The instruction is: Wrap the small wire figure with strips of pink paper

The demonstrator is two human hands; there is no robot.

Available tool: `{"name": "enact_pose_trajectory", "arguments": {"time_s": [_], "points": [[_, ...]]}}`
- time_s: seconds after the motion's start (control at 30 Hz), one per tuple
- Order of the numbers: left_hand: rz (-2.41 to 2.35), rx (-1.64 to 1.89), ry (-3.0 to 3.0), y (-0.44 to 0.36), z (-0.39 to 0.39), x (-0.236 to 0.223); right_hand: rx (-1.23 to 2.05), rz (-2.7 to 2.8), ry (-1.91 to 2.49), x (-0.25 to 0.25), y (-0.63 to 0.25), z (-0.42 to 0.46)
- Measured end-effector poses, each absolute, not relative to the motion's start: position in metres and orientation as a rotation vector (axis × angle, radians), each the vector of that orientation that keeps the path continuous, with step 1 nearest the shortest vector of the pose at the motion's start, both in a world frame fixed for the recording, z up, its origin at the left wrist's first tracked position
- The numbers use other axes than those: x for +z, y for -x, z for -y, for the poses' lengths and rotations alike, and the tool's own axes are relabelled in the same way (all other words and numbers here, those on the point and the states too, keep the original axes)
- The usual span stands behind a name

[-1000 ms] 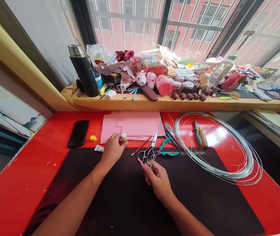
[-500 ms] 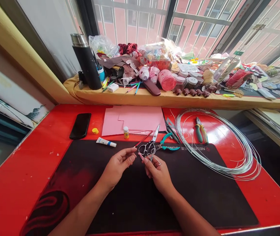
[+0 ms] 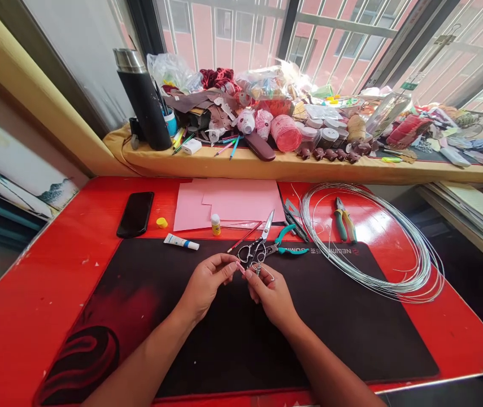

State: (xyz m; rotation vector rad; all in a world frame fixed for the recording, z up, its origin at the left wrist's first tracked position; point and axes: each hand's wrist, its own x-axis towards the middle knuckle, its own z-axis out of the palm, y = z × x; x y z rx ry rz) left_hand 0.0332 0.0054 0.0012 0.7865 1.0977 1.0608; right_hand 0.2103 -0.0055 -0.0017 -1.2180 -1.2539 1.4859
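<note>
Between my two hands is a small strip of pink paper [image 3: 241,268], pinched at its far end by the fingertips of my left hand [image 3: 209,281]. My right hand [image 3: 272,294] grips the strip's near end together with a bent, coiled piece of silver wire [image 3: 259,269]; its fingers hide part of both. Just beyond the hands lie scissors [image 3: 268,224], a red pencil [image 3: 245,236] and teal-handled cutting pliers [image 3: 286,242]. A small glue bottle [image 3: 216,225] stands upright by the pink paper sheets [image 3: 241,200]. Its yellow cap [image 3: 162,222] sits apart, with a white tube [image 3: 181,242] near it.
A black desk mat [image 3: 241,350] covers much of the red table [image 3: 33,271]. At left lies a phone [image 3: 135,215]. At right are a large wire coil [image 3: 419,271] and green-yellow pliers [image 3: 345,220]. Craft supplies and a black thermos [image 3: 146,107] crowd the window sill.
My left hand has let go of the glue bottle, leaving it standing at the paper's edge. It has come back toward my right hand and now pinches the pink strip.
</note>
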Motion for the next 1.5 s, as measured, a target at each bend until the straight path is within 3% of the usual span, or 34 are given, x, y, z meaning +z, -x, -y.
{"name": "enact_pose_trajectory", "arguments": {"time_s": [0.63, 1.5], "points": [[-1.110, 1.075, -0.788, -0.0334, -0.0046, 0.0055, 1.482, 1.294, 1.269, -0.0013, -0.2107, 0.0072], [-0.891, 1.057, -0.305, -0.0364, -0.0009, -0.0001, 1.456, 1.329, 1.265, -0.0001, -0.2109, 0.0074]]}}
